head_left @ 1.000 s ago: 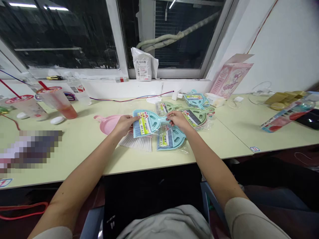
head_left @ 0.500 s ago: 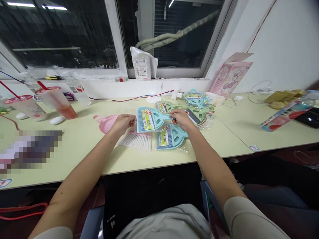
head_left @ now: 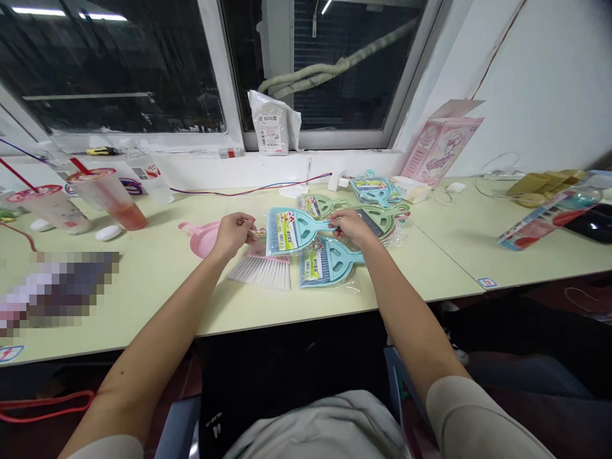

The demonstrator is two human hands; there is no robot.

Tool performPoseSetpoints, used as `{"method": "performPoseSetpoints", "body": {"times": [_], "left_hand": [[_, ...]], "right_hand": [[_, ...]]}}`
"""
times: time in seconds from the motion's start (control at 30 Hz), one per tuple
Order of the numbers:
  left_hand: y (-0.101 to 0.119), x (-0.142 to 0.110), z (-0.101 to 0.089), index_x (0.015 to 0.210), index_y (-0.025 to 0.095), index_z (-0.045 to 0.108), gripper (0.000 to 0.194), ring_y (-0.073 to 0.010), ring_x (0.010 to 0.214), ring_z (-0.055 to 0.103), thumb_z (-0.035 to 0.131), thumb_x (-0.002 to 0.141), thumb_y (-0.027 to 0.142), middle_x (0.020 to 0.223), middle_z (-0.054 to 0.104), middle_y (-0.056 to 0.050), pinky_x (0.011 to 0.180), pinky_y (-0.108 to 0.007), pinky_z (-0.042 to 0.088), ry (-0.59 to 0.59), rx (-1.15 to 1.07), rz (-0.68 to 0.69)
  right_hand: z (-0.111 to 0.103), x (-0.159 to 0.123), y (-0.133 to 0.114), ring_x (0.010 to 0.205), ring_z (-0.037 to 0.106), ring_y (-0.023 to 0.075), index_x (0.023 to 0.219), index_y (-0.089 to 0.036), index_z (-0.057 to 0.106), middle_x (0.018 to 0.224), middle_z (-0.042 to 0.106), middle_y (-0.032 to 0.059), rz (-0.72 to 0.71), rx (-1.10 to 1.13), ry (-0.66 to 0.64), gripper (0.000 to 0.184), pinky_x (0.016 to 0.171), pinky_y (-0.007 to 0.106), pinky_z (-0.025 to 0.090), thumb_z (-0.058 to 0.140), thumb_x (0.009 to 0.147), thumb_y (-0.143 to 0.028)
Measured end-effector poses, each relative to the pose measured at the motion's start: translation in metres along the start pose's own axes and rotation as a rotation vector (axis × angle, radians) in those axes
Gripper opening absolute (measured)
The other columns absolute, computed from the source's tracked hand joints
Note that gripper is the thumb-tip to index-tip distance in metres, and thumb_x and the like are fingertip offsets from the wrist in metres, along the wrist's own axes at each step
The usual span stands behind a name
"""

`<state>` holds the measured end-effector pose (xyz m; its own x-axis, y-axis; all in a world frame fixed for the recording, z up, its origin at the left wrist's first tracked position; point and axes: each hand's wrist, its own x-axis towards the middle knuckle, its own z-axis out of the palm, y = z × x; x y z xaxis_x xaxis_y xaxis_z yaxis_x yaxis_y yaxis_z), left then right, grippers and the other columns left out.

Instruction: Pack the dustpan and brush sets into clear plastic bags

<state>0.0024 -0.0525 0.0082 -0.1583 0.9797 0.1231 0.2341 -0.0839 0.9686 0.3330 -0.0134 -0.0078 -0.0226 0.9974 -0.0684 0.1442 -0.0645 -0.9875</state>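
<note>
My right hand (head_left: 351,227) is closed around the handle of a blue dustpan and brush set (head_left: 299,231) in clear plastic, held above the table with its wide end to the left. Just left of that end, the fingers of my left hand (head_left: 235,233) pinch the edge of its plastic bag (head_left: 261,234). Below lies a second wrapped blue set (head_left: 329,264). A pink dustpan (head_left: 203,241) sits beyond my left hand, partly covered by it. In front of it is a pink brush with white bristles (head_left: 262,271).
Green wrapped sets (head_left: 380,220) and another blue set (head_left: 375,188) lie behind my right hand. Drink cups (head_left: 112,197) stand at the left. A pink box (head_left: 444,150) is at the back right, a bottle (head_left: 549,220) farther right. The table's front edge runs below my forearms.
The held blue set has shifted slightly to the right, away from my left hand. The gap between them is wider, and a coloured bit of the bag shows there.
</note>
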Motion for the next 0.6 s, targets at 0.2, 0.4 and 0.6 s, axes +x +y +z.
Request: {"method": "performPoseSetpoints", "body": {"times": [0.2, 0.4, 0.6], "left_hand": [[-0.008, 0.002, -0.002, 0.093, 0.015, 0.068, 0.013, -0.0147, 0.047, 0.064, 0.058, 0.087, 0.013, 0.082, 0.069, -0.006, 0.045, -0.026, 0.049, -0.08, 0.285, 0.047], [-0.005, 0.0, -0.002, 0.097, 0.015, 0.071, 0.019, -0.0147, 0.051, 0.064, 0.055, 0.087, 0.011, 0.094, 0.076, -0.01, 0.05, -0.026, 0.046, -0.123, 0.566, 0.051], [-0.003, -0.002, 0.0, 0.09, 0.016, 0.072, 0.018, -0.0147, 0.05, 0.059, 0.058, 0.081, 0.009, 0.091, 0.077, -0.009, 0.052, -0.026, 0.044, -0.101, 0.545, 0.069]], "right_hand": [[-0.007, -0.012, -0.01, 0.045, 0.049, 0.0103, 0.082, -0.017, 0.066, 0.06, 0.063, -0.0007, 0.042, -0.318, -0.17, 0.012, 0.043, 0.022, 0.035, 0.066, 0.077, -0.006], [0.001, -0.021, -0.02, 0.068, 0.061, 0.0142, 0.077, -0.016, 0.074, 0.078, 0.075, 0.0037, -0.13, -0.691, -0.284, 0.013, 0.06, 0.024, 0.042, 0.066, 0.075, -0.006], [0.046, -0.042, -0.036, 0.113, 0.063, 0.0311, 0.097, -0.014, 0.08, 0.113, 0.072, 0.0171, -0.519, -1.013, 0.005, 0.019, 0.095, 0.039, 0.048, 0.062, 0.091, -0.018]]}}
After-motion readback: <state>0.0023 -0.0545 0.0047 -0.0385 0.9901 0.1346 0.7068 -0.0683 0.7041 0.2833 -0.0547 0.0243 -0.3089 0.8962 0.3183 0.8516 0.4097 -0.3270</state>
